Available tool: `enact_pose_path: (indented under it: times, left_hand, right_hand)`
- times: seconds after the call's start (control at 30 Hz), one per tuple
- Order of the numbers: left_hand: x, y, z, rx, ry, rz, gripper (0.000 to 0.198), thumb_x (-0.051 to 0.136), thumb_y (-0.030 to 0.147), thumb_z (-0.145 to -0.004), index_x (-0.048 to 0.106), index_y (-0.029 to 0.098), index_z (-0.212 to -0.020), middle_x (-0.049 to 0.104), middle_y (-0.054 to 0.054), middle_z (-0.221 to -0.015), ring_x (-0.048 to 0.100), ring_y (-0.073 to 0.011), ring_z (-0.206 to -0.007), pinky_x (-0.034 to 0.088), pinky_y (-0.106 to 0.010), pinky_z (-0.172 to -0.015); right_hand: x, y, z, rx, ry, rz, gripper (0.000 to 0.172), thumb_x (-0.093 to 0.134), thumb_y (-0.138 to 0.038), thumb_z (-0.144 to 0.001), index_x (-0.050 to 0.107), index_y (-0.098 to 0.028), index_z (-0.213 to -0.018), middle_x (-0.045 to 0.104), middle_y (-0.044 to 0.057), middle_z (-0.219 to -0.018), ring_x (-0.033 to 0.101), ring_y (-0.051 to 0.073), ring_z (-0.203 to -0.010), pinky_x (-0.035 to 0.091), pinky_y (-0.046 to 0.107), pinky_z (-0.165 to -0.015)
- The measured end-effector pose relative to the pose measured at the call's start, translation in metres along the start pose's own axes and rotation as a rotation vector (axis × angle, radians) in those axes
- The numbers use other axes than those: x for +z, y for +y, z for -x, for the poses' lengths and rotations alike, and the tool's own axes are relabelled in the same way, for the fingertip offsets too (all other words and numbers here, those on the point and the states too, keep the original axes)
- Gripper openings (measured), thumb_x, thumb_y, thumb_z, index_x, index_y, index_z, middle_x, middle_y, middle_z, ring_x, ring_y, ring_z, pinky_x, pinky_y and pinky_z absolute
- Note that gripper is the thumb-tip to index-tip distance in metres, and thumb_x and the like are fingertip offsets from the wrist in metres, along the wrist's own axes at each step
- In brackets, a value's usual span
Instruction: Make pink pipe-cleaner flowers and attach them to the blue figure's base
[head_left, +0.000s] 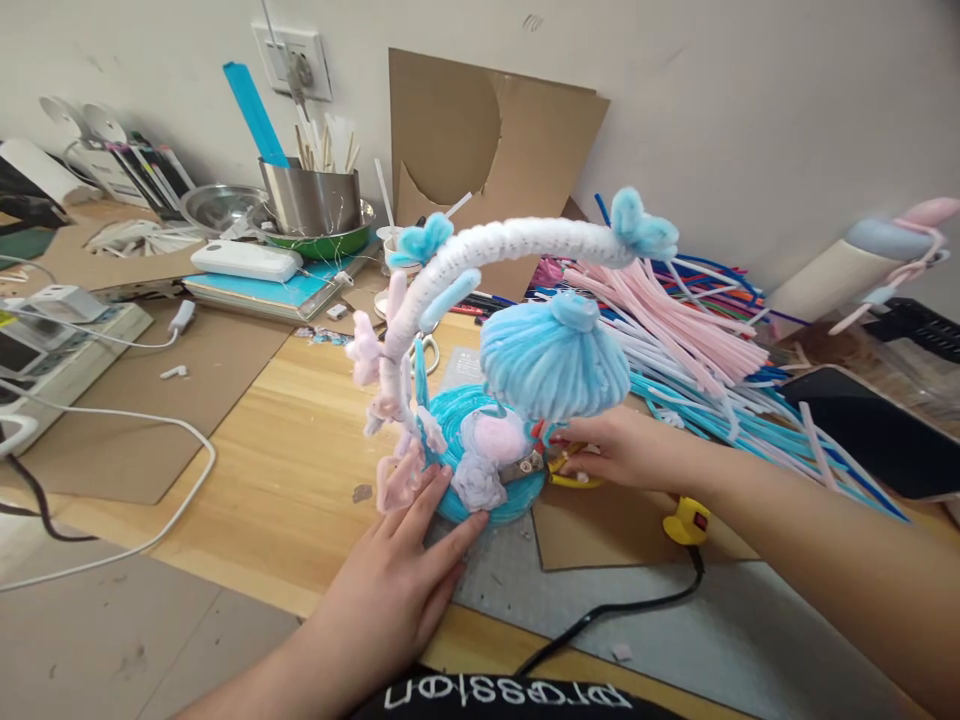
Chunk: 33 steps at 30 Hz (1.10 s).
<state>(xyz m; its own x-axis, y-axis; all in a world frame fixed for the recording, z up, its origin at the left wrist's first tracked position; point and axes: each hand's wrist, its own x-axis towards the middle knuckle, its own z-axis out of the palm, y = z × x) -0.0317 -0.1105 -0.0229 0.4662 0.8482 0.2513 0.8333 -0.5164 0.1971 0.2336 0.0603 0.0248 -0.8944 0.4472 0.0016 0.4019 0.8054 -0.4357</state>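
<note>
A pipe-cleaner craft stands upright on the table: a round blue base [517,500], a white arch [517,238] with blue bows and pink flowers, and a pleated blue shade [555,365] hanging from it. My left hand [409,565] rests with fingers apart on the base's near left edge. On the base sit fluffy pink and pale lilac pieces [491,450]. At its right side, my right hand [607,450] is closed around pliers [574,480] with red and yellow handles. Their metal head reaches in over the base, and its tip is hidden by the fluffy pieces.
A yellow corded tool [686,522] lies right of the cardboard, its black cord running toward me. Bundled pipe cleaners [675,330] and a phone [877,430] are at right. A power strip [82,350] with white cables stands left; a metal cup [311,200] holds sticks behind.
</note>
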Motion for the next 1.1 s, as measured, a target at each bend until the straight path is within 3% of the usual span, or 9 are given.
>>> enact_pose_path:
  times: [0.17, 0.4, 0.5, 0.6, 0.77, 1.1]
  left_hand:
    - [0.001, 0.0, 0.001, -0.002, -0.008, 0.017, 0.053, 0.05, 0.016, -0.085, 0.042, 0.027, -0.136, 0.024, -0.018, -0.148, 0.031, -0.0389, -0.134, 0.044, -0.057, -0.099]
    - [0.001, 0.0, 0.0, 0.0, -0.013, 0.024, 0.054, 0.05, 0.014, -0.084, 0.043, 0.027, -0.136, 0.023, -0.018, -0.148, 0.029, -0.0388, -0.136, 0.043, -0.057, -0.1]
    - [0.001, 0.001, 0.001, -0.006, -0.005, 0.038, 0.054, 0.05, 0.014, -0.084, 0.043, 0.028, -0.136, 0.024, -0.016, -0.15, 0.03, -0.0378, -0.136, 0.043, -0.057, -0.1]
    - [0.002, 0.0, 0.003, -0.028, 0.01, 0.067, 0.052, 0.049, 0.015, -0.085, 0.042, 0.025, -0.135, 0.026, -0.015, -0.15, 0.03, -0.0338, -0.137, 0.043, -0.054, -0.102]
    - [0.005, -0.002, 0.003, -0.1, 0.028, 0.07, 0.055, 0.045, 0.016, -0.087, 0.03, 0.012, -0.14, 0.04, -0.016, -0.145, 0.035, -0.0249, -0.136, 0.043, -0.045, -0.105]
    - [0.005, -0.002, 0.002, -0.083, 0.032, 0.038, 0.053, 0.046, 0.017, -0.087, 0.035, 0.014, -0.138, 0.039, -0.015, -0.145, 0.035, -0.0262, -0.135, 0.045, -0.045, -0.103]
  right_hand:
    - [0.007, 0.003, -0.002, 0.022, 0.01, -0.056, 0.03, 0.063, -0.024, -0.079, 0.065, -0.022, -0.11, 0.069, 0.006, -0.096, 0.064, 0.02, -0.091, 0.048, 0.029, -0.079]
    - [0.008, -0.003, 0.001, 0.056, 0.016, 0.124, 0.017, 0.058, -0.023, -0.082, 0.069, -0.022, -0.095, 0.069, 0.007, -0.091, 0.064, 0.024, -0.091, 0.048, 0.032, -0.077]
    - [0.005, -0.005, 0.002, 0.017, 0.023, 0.139, 0.023, 0.059, -0.02, -0.08, 0.066, -0.023, -0.102, 0.069, 0.006, -0.097, 0.062, 0.024, -0.094, 0.046, 0.032, -0.078]
    - [0.004, -0.003, 0.001, -0.006, -0.026, 0.031, 0.031, 0.06, -0.022, -0.082, 0.061, -0.023, -0.112, 0.067, 0.006, -0.101, 0.061, 0.021, -0.094, 0.045, 0.03, -0.08]
    - [0.008, 0.005, 0.003, -0.011, -0.034, -0.098, 0.031, 0.06, -0.023, -0.083, 0.059, -0.021, -0.113, 0.065, 0.007, -0.109, 0.059, 0.019, -0.1, 0.044, 0.029, -0.085]
    - [0.005, 0.002, 0.011, 0.127, -0.017, -0.088, 0.018, 0.06, -0.025, -0.082, 0.067, -0.022, -0.098, 0.072, 0.004, -0.089, 0.066, 0.019, -0.082, 0.049, 0.027, -0.07]
